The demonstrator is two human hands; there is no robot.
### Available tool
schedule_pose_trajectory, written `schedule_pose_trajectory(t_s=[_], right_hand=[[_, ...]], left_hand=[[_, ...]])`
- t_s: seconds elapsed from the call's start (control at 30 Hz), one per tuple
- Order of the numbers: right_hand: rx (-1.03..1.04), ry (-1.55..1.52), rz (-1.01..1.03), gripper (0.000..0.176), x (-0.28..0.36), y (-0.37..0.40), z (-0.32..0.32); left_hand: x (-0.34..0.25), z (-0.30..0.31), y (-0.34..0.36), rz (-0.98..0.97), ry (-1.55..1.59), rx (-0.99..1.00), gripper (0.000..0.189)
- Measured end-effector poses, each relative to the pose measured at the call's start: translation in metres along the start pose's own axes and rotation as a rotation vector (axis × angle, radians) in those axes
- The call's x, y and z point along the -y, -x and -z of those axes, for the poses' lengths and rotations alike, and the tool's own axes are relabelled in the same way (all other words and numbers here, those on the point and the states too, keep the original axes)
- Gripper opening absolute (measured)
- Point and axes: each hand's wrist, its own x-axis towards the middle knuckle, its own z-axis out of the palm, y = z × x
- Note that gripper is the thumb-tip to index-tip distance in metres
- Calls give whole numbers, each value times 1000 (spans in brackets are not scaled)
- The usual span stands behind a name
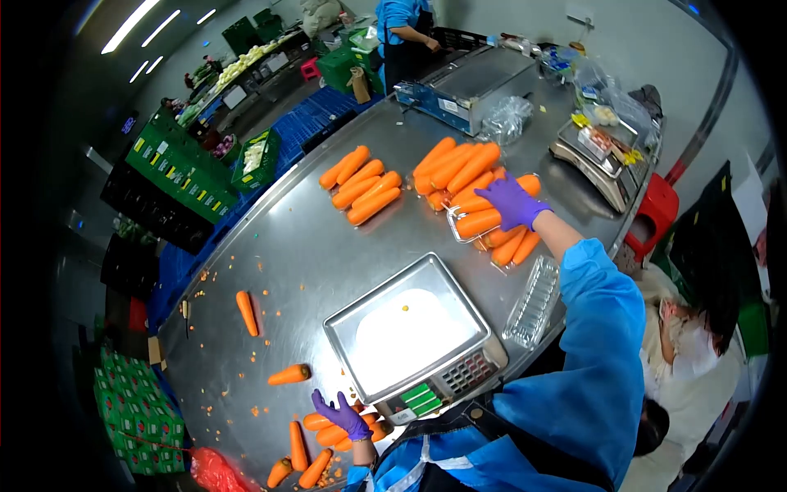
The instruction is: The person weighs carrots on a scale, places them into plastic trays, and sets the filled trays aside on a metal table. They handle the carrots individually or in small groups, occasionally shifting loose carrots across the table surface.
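My right hand (512,203), in a purple glove, reaches over the carrot pile at the upper right, its fingers resting on a clear tray of carrots (477,223). Near the bottom, my left hand (342,416), also gloved, is spread with nothing in it, beside loose carrots (297,445). Between the hands is a scale (410,328) with a small orange bit on its bright pan. More carrots in groups (361,184) lie beyond it, and an empty clear tray (533,303) lies to its right.
A second scale (594,160) holds a small package. Behind the carrots are a metal-topped machine (467,86) and crumpled plastic (506,119). One carrot (247,313) lies at left among scraps. Another person (402,37) stands across the table; green crates (176,168) are stacked at left.
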Motion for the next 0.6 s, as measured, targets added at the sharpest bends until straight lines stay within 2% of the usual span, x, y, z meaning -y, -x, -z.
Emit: schedule_pose_trajectory(t_s=[0.07,0.2,0.33,0.4,0.53,0.6], right_hand=[[-42,69,57,85,-30,-14,-12],[66,52,81,77,-51,-36,-29],[110,-168,107,76,-73,-52,-79],[218,-153,46,79,-63,-47,-61],[150,-47,51,83,-62,-33,-59],[-96,-65,-54,87,-53,-11,-57]], left_hand=[[20,0,0,-74,-79,-38,57],[1,-8,12,-33,-37,-104,58],[-9,-13,17,-16,-120,-138,60],[-8,-16,19,-20,-166,-93,61],[-9,-30,13,-14,-186,-71,60],[-14,-35,12,-49,-161,-49,59]])
